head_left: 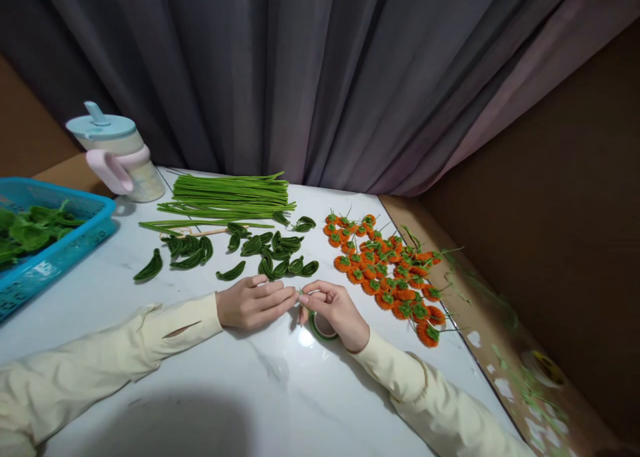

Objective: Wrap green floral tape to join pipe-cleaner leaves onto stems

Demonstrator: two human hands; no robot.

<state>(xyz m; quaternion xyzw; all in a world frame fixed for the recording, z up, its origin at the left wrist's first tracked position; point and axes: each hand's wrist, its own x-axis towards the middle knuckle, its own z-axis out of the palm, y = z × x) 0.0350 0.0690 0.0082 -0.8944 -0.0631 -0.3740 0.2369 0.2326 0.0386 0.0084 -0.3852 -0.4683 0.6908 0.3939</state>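
My left hand (257, 303) and my right hand (337, 310) meet fingertip to fingertip over the white table. Both are closed in a pinch on something small and pale green, too little of which shows to name. A roll of green tape (324, 326) lies right under my right hand, partly covered by it. Just beyond my hands are several dark green leaves of fuzzy wire (267, 260). To the right of my right hand spreads a group of orange persimmon-like pieces (385, 285) with green tops and thin wire stems.
Behind the leaves lies a bundle of bright green stems (230, 195), with a thin wooden stick (210, 231) in front. A blue basket (100, 220) of green leaves and a lidded cup (143, 170) stand left. Scraps (505, 387) lie beyond the right table edge; a grey curtain (290, 77) hangs behind.
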